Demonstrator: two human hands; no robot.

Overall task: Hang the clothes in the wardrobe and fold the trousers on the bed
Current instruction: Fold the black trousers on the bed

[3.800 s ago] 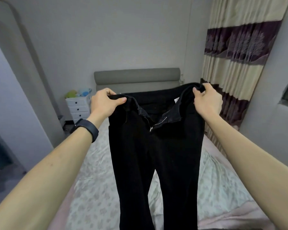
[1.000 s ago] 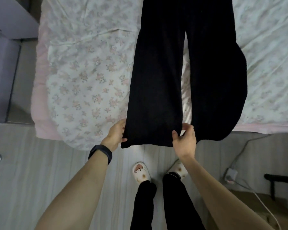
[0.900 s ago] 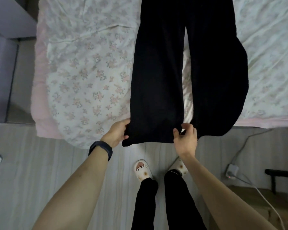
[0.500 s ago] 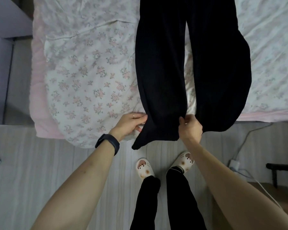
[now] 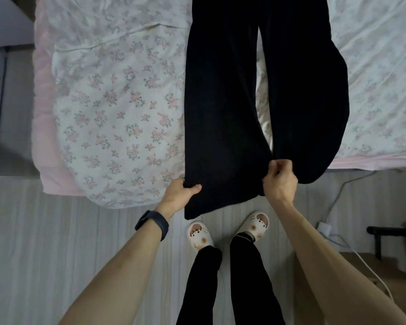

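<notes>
Nearest, white slippers point(image 5: 199, 235) stand on the floor. Above them the left hand point(image 5: 177, 193) grips the outer edge of one trouser leg, thumb on top. The right hand point(image 5: 279, 182) pinches its inner edge in curled fingers point(image 5: 277, 164). The black trousers point(image 5: 220, 102) lie flat along the floral bed point(image 5: 117, 113), hems overhanging its foot.

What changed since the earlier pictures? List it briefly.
The black trousers, held up by the waistband before, now lie spread on the bed. Both hands went down to one leg's hem: left hand grips its outer edge, right hand its inner edge. The other leg stayed put.
</notes>
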